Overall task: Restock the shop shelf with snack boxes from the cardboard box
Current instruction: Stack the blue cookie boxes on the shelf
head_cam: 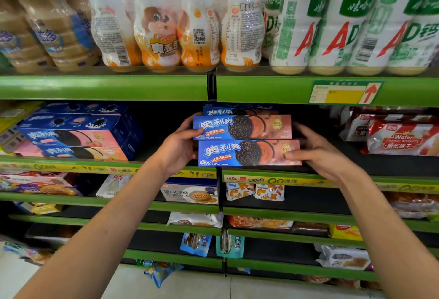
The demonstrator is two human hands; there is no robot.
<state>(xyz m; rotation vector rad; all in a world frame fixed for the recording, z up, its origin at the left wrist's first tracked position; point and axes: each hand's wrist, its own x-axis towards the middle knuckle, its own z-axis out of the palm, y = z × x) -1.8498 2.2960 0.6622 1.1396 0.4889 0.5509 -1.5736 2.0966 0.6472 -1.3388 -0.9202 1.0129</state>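
Note:
Two long blue and brown cookie boxes are stacked at the front of the green shelf (392, 171). The lower cookie box (249, 153) sits on the shelf edge, the upper cookie box (242, 127) lies on top of it. A third blue box (237, 110) shows behind them. My left hand (180, 144) grips the left ends of both boxes, thumb on the upper one's front. My right hand (318, 151) holds the right ends, thumb pressed on the lower box's front. The cardboard box is out of view.
A stack of blue and pink cookie boxes (78, 132) fills the same shelf at the left. Red wafer packs (401, 137) lie at the right. Bottled drinks (180, 25) stand on the shelf above. Lower shelves hold biscuit packs (190, 193) and snack bags.

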